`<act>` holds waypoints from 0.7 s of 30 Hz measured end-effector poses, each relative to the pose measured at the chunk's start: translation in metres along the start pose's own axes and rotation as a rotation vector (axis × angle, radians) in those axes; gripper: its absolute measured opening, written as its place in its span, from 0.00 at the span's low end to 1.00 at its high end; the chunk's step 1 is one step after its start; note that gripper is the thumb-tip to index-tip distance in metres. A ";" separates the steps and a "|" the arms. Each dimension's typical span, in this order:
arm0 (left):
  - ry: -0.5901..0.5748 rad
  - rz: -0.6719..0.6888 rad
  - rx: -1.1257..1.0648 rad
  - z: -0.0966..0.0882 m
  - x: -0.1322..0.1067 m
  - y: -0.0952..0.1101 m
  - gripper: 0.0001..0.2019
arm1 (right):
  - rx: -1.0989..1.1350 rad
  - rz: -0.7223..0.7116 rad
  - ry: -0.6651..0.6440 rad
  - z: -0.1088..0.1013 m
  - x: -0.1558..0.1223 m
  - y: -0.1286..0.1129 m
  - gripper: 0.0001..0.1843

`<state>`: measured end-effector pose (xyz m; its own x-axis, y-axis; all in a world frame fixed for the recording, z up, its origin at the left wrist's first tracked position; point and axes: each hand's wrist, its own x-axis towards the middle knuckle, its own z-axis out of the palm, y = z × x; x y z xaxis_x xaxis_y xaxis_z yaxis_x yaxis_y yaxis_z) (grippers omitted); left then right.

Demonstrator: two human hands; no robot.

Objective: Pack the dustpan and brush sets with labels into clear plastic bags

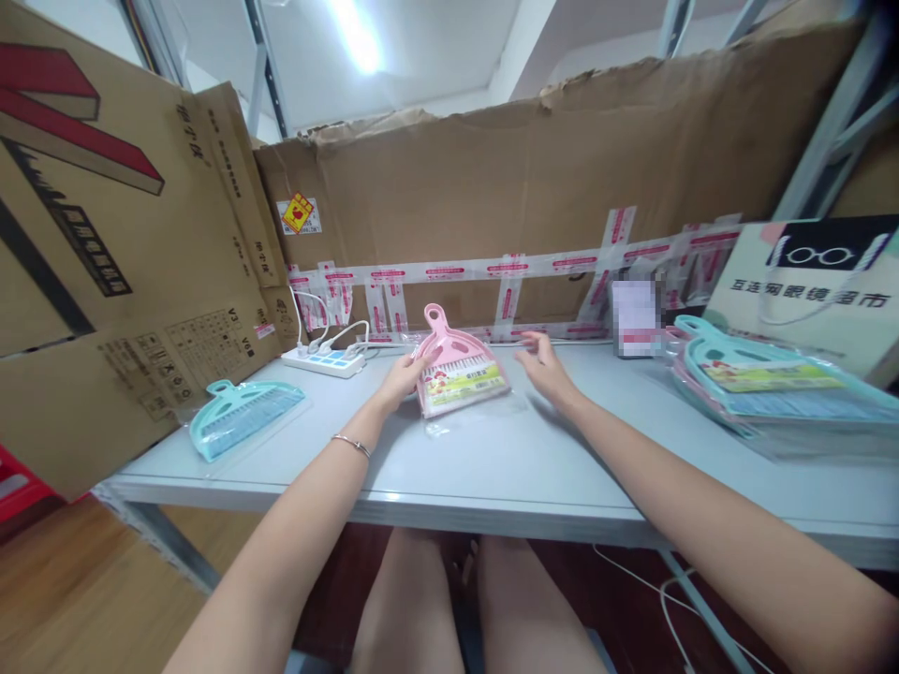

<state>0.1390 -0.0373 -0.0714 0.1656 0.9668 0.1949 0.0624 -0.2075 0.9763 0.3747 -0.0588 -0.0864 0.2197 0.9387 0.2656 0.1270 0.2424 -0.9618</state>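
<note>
Tilted up in the middle of the table is a pink dustpan and brush set (449, 342) in a clear plastic wrapper, with a yellow-green label across its bristles. My left hand (405, 376) grips its left edge, thumb on the front; the other fingers are hidden behind it. To the right of the set, my right hand (544, 367) hovers apart from it, fingers spread and slightly bent, holding nothing. A turquoise dustpan and brush set (245, 412) lies wrapped at the left of the table. Several more wrapped sets (779, 379), turquoise and pink, are stacked at the right.
A white power strip (324, 359) with plugged-in cables sits behind my left hand. A phone-like object (636, 318) with a blurred screen stands at the back right, near a printed white bag (807, 281). Cardboard walls (449, 206) close off the table's back and left.
</note>
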 end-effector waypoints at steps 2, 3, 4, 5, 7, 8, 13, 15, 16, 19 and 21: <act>0.024 0.008 -0.001 0.004 0.001 0.000 0.17 | -0.012 -0.177 -0.004 0.002 -0.006 -0.009 0.19; 0.031 0.011 0.003 0.006 0.000 0.000 0.17 | -0.014 -0.239 -0.052 0.004 -0.010 -0.012 0.15; 0.040 0.022 -0.004 0.007 0.000 0.001 0.17 | -0.012 -0.273 -0.107 0.007 -0.012 -0.014 0.10; 0.048 0.037 -0.016 0.009 0.000 0.002 0.16 | -0.004 -0.275 -0.152 0.011 -0.014 -0.014 0.07; 0.065 0.065 -0.050 0.010 -0.001 0.004 0.17 | 0.037 -0.191 -0.169 0.020 -0.015 -0.009 0.07; 0.070 0.075 -0.068 0.011 -0.002 0.005 0.17 | 0.066 -0.137 -0.147 0.024 -0.014 -0.004 0.08; 0.009 0.070 -0.115 0.016 -0.005 0.008 0.23 | 0.291 0.112 -0.129 0.032 -0.005 0.013 0.12; -0.042 0.040 -0.116 0.019 -0.006 0.007 0.25 | 0.381 0.180 -0.145 0.029 -0.003 0.015 0.09; -0.066 0.025 -0.121 0.021 -0.006 0.006 0.25 | 0.418 0.208 -0.143 0.028 -0.002 0.014 0.08; -0.045 0.022 -0.119 0.026 -0.005 0.006 0.26 | 0.503 0.271 -0.119 0.023 -0.002 0.011 0.07; 0.086 0.052 -0.102 0.027 -0.005 0.007 0.24 | 0.547 0.285 -0.106 0.024 -0.004 0.008 0.08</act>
<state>0.1655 -0.0477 -0.0676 0.0804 0.9653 0.2487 -0.0451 -0.2457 0.9683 0.3517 -0.0544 -0.0965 0.0715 0.9974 0.0124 -0.4422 0.0428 -0.8959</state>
